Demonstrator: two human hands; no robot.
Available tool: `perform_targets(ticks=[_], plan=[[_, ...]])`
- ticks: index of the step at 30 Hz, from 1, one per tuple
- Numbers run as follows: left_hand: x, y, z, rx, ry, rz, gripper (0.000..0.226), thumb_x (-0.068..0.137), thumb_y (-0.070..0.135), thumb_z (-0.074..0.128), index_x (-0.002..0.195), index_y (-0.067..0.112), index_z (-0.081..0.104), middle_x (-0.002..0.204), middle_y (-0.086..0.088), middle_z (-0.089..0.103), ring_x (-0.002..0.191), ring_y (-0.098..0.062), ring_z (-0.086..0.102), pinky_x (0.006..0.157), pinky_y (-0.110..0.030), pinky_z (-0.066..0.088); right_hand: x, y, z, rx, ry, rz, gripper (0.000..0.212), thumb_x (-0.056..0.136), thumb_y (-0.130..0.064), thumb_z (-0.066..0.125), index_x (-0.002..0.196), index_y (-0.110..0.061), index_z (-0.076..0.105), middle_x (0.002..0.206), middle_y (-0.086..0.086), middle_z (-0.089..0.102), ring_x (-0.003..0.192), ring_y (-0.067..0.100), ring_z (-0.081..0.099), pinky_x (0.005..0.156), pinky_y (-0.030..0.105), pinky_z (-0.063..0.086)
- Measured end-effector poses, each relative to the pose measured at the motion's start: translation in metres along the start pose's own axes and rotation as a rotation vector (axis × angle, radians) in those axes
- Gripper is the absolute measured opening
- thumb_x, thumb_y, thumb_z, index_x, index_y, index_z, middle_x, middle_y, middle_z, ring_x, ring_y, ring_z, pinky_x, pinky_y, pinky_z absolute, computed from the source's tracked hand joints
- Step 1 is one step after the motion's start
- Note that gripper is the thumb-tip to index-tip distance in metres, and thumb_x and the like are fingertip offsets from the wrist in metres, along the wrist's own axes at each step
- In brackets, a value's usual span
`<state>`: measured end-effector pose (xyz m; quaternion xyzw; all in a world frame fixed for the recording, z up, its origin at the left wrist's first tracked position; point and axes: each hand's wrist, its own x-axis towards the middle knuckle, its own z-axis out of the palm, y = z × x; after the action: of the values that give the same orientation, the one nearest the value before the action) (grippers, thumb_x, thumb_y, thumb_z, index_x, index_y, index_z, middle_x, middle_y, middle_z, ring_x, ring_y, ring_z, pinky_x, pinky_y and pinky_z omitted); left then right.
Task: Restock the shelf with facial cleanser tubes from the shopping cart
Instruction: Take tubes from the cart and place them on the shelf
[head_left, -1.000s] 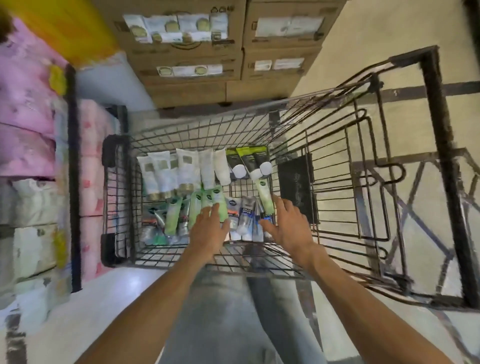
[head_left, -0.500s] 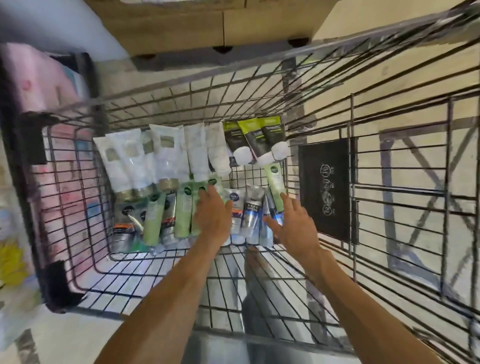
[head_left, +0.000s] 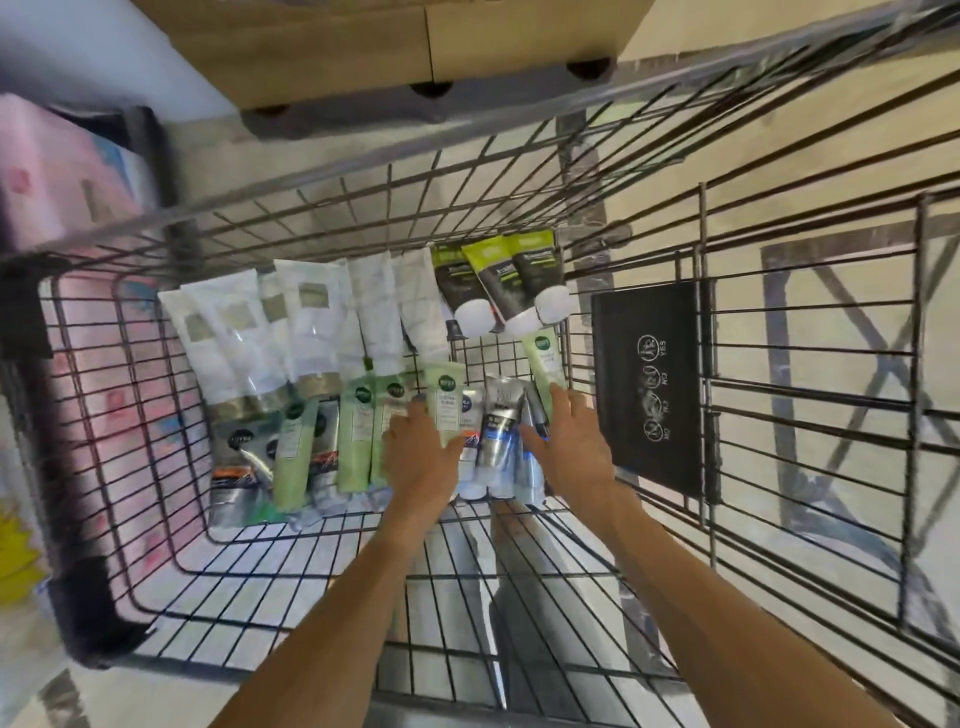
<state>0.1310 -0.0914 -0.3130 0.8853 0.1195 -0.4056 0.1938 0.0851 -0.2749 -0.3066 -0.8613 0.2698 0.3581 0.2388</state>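
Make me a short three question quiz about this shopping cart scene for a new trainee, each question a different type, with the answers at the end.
1. True or false: both hands are inside the shopping cart, reaching toward the tubes.
2. Multiple choice: the dark tubes with white caps lie in which part of the pile? A) far right end of the far row B) nearest the person C) outside the cart
3. Fill in: the left hand rests on a pale ____ tube, while the right hand touches another one.

Key: 1 true; 2 A; 3 green.
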Motion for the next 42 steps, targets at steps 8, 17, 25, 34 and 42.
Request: perform_targets(ticks=[8, 17, 25, 34, 42], plan=[[-0.023, -0.038, -0.020, -0.465, -0.037, 0.016, 0.057, 0.093, 0.030, 0.074, 0.143, 0.026, 0.049, 0.120, 0.005, 0.067, 0.104, -0.016, 0.066, 0.083, -0.026, 0.052, 0.022, -0.009, 0.020, 0.185, 0.113, 0.220, 0.052, 0.099, -0.026, 0.063, 0.142, -0.008, 0.040, 0.136, 0.018, 0.047, 0.118, 0.035, 0.054, 0.097, 0.049, 0.053], [-0.028, -0.041, -0.023, -0.579, -0.001, 0.073, 0.039, 0.097, 0.026, 0.069, 0.129, 0.039, 0.051, 0.109, 0.025, 0.063, 0.097, 0.015, 0.060, 0.074, -0.004, 0.046, 0.033, -0.009, 0.040, 0.410, 0.203, 0.417, 0.034, 0.101, -0.049, 0.053, 0.119, -0.020, 0.050, 0.113, 0.006, 0.062, 0.106, 0.032, 0.059, 0.088, 0.055, 0.054], [-0.028, -0.055, -0.025, -0.615, 0.004, 0.089, 0.043, 0.099, 0.025, 0.065, 0.141, 0.027, 0.055, 0.125, 0.010, 0.068, 0.114, -0.006, 0.065, 0.090, -0.025, 0.056, 0.043, -0.004, 0.030, 0.685, 0.117, 0.469, 0.036, 0.095, -0.033, 0.070, 0.112, -0.006, 0.054, 0.101, 0.010, 0.067, 0.088, 0.024, 0.067, 0.075, 0.041, 0.059], [-0.064, -0.046, -0.051, -0.616, -0.024, -0.017, 0.041, 0.097, 0.017, 0.069, 0.134, 0.018, 0.051, 0.124, 0.000, 0.063, 0.107, -0.016, 0.063, 0.081, -0.019, 0.048, -0.030, -0.004, 0.005, 0.769, -0.093, 0.417, 0.035, 0.090, -0.016, 0.076, 0.120, 0.001, 0.067, 0.105, 0.017, 0.071, 0.092, 0.034, 0.071, 0.088, 0.051, 0.060], [-0.136, -0.023, -0.102, -0.678, -0.037, 0.055, 0.035, 0.093, 0.019, 0.074, 0.121, 0.023, 0.054, 0.116, 0.002, 0.065, 0.092, 0.001, 0.061, 0.065, -0.011, 0.044, -0.136, -0.029, -0.076, 0.807, -0.052, 0.189, 0.022, 0.091, -0.021, 0.077, 0.099, -0.015, 0.057, 0.083, 0.002, 0.063, 0.065, 0.015, 0.056, 0.058, 0.028, 0.044]])
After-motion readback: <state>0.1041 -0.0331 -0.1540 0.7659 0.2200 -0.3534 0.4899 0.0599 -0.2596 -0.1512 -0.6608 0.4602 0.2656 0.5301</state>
